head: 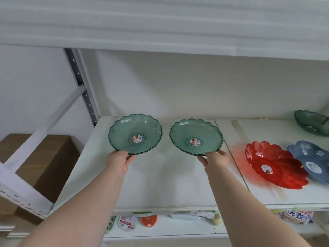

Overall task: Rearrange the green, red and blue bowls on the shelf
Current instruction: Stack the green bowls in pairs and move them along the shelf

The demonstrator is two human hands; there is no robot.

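Note:
Two clear green scalloped bowls are tilted toward me over the white shelf (160,184). My left hand (118,160) pinches the near rim of the left green bowl (135,129). My right hand (214,158) pinches the near rim of the right green bowl (195,132). Each has a sticker at its centre. To the right, a red petal-shaped bowl (274,164) lies on the shelf, with a blue flowered bowl (309,157) overlapping its right side. A third green bowl (311,122) sits at the back right, cut off by the frame edge.
A grey perforated upright (80,86) and a white diagonal brace (44,129) bound the shelf's left end. Brown cardboard boxes (35,157) stand beyond it. A board above closes the bay. The lower shelf (160,229) carries packaged goods.

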